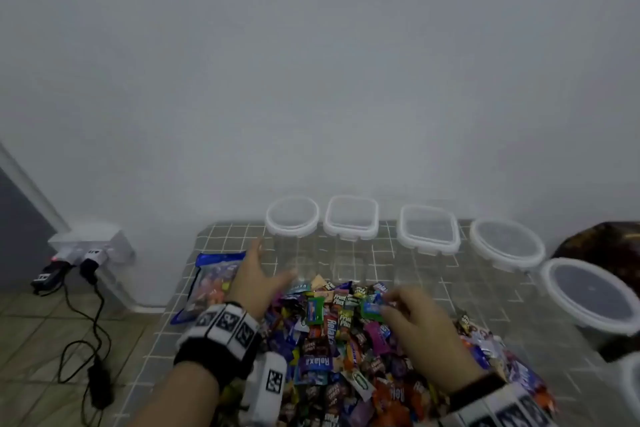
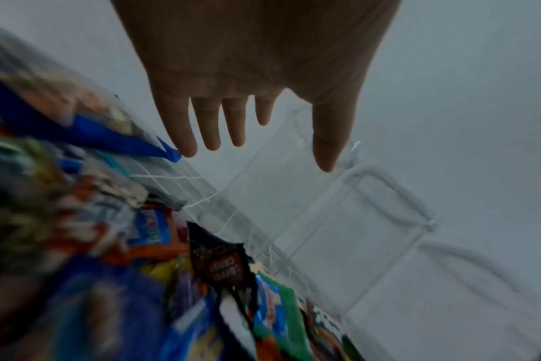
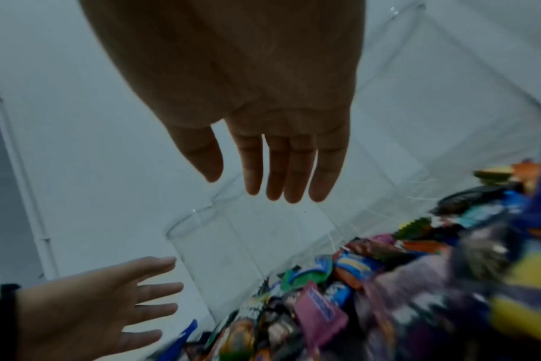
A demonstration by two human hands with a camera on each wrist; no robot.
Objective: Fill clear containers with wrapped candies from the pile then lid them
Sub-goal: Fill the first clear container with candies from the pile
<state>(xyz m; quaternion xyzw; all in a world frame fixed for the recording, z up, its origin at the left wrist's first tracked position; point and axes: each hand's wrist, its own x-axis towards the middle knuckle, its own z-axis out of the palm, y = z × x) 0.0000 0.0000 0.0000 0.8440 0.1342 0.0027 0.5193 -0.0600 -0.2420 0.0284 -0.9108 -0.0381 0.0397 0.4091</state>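
Note:
A heap of wrapped candies (image 1: 346,340) covers the near part of the tiled table (image 1: 228,236). Several clear containers line the back and right edge, each under a white-rimmed lid: the leftmost (image 1: 292,215), one beside it (image 1: 350,217), a third (image 1: 429,229). My left hand (image 1: 268,267) is open, fingers spread, close to the leftmost container's wall (image 2: 278,175) and holding nothing. My right hand (image 1: 398,302) hovers open over the far edge of the pile, its fingers (image 3: 294,171) straight and empty. The wrist views are blurred over the candies (image 2: 216,263) (image 3: 355,293).
A blue candy bag (image 1: 214,281) lies at the table's left edge beside my left hand. Two more lidded tubs (image 1: 507,244) (image 1: 588,295) stand at the right, with a dark bundle (image 1: 606,239) behind them. A socket box (image 1: 91,246) with cables sits by the floor at left.

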